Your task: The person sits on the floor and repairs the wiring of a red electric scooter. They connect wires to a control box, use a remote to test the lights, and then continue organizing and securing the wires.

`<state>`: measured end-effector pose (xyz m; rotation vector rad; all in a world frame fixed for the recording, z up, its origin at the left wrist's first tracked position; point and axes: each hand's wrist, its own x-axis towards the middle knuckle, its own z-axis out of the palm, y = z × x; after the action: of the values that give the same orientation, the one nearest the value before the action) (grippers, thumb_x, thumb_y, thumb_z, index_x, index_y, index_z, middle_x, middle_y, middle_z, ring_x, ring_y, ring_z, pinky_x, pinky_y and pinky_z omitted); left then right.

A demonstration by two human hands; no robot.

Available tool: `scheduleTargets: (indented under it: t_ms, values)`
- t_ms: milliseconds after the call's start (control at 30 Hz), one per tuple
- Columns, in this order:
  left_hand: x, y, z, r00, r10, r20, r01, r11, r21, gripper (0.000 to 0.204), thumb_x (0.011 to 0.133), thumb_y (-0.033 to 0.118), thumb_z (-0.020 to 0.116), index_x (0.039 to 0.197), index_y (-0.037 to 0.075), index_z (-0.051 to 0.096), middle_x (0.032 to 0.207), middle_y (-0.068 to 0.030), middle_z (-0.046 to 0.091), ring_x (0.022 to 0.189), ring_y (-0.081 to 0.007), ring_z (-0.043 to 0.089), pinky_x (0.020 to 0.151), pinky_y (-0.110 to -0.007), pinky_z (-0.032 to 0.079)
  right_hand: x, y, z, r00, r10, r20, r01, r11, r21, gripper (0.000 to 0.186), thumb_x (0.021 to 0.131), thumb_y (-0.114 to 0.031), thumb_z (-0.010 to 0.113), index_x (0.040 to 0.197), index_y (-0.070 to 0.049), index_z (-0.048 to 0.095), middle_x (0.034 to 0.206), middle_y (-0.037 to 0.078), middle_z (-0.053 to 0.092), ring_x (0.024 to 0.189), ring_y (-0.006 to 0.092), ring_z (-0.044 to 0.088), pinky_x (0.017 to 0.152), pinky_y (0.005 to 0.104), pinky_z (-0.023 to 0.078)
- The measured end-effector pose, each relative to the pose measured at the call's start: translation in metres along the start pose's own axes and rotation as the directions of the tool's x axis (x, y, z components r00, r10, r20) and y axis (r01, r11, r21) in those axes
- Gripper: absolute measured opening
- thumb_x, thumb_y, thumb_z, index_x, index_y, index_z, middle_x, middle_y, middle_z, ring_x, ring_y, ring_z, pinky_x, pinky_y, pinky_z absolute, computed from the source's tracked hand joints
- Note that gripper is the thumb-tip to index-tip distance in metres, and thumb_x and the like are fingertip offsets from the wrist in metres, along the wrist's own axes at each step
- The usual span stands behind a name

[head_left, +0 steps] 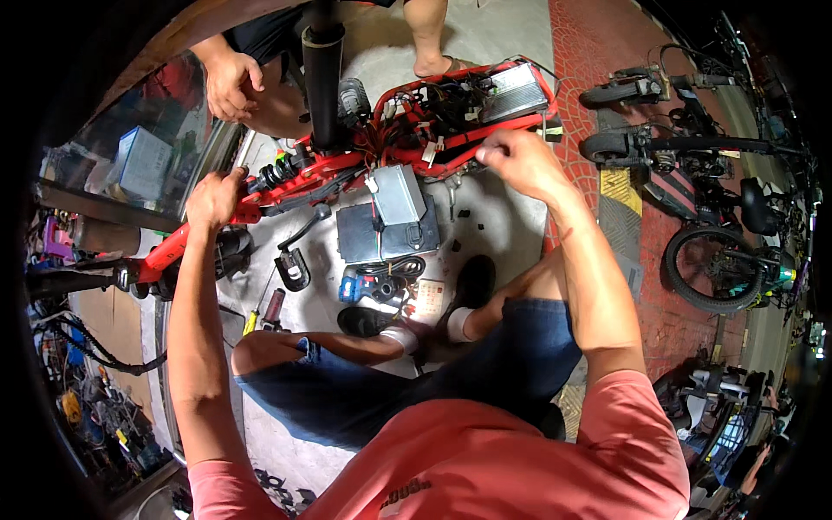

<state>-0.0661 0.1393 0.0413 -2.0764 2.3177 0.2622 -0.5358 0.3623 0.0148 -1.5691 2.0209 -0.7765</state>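
Observation:
A red scooter frame (159, 247) with exposed wires (399, 117) runs across the upper view. My left hand (214, 198) is closed on its left part, beside a black spring (270, 178). My right hand (520, 163) has curled fingers at the lower red tube on the right; what they hold is hidden. A silver finned box (511, 91) sits in the frame's right end. Below the wiring, a smaller silver box (394, 195) lies on a black case (355, 238). A black upright tube (321, 87) rises from the frame's middle.
Another person's hand (234, 87) and bare foot (433, 65) are across the frame. Tools (355, 286), a coiled cable (399, 267) and a folded pedal (295, 269) lie on the pale floor. Parked bikes (711, 269) stand right; a glass case (95, 173) stands left.

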Motion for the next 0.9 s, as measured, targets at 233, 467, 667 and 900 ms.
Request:
scheduleTargets:
  t_ms: [233, 467, 667, 900]
  values:
    - [-0.004, 0.006, -0.004, 1.000, -0.007, 0.006, 0.007, 1.000, 0.008, 0.066, 0.099, 0.061, 0.048, 0.104, 0.004, 0.081, 0.114, -0.0284, 0.075, 0.119, -0.0425, 0.069, 0.104, -0.049, 0.050, 0.015, 0.012, 0.037, 0.854, -0.061, 0.517, 0.213, 0.947, -0.241, 0.034, 0.095, -0.043, 0.075, 0.105, -0.010, 0.077, 0.094, 0.016, 0.077, 0.100, 0.0335, 0.075, 0.088, 0.0463, 0.056]
    - [0.012, -0.013, 0.003, 0.998, -0.013, 0.055, 0.013, 1.000, 0.002, 0.068, 0.097, 0.066, 0.049, 0.110, 0.008, 0.082, 0.121, -0.0249, 0.075, 0.123, -0.0417, 0.068, 0.107, -0.048, 0.047, 0.023, 0.045, 0.050, 0.837, 0.008, 0.548, 0.145, 0.961, -0.235, 0.041, 0.096, -0.047, 0.074, 0.103, -0.007, 0.077, 0.101, 0.019, 0.077, 0.100, 0.0364, 0.073, 0.088, 0.0483, 0.054]
    - [0.030, -0.032, 0.011, 0.992, 0.114, 0.047, -0.114, 0.993, 0.018, 0.068, 0.100, 0.063, 0.046, 0.119, 0.005, 0.077, 0.125, -0.0271, 0.072, 0.122, -0.0455, 0.066, 0.104, -0.049, 0.049, -0.008, 0.064, 0.034, 0.837, 0.094, 0.539, 0.110, 0.936, -0.335, 0.047, 0.096, -0.048, 0.073, 0.118, -0.006, 0.077, 0.121, 0.021, 0.075, 0.118, 0.0392, 0.070, 0.099, 0.0482, 0.054]
    - [-0.004, 0.034, -0.004, 0.921, 0.180, -0.346, -0.338, 0.811, -0.478, 0.034, 0.104, 0.029, 0.065, 0.115, 0.000, 0.079, 0.103, -0.0147, 0.080, 0.097, -0.0216, 0.074, 0.092, -0.035, 0.054, -0.039, 0.061, 0.024, 0.861, 0.088, 0.500, 0.082, 0.948, -0.308, 0.047, 0.095, -0.045, 0.070, 0.117, -0.004, 0.078, 0.117, 0.023, 0.077, 0.114, 0.0411, 0.072, 0.097, 0.0504, 0.054]
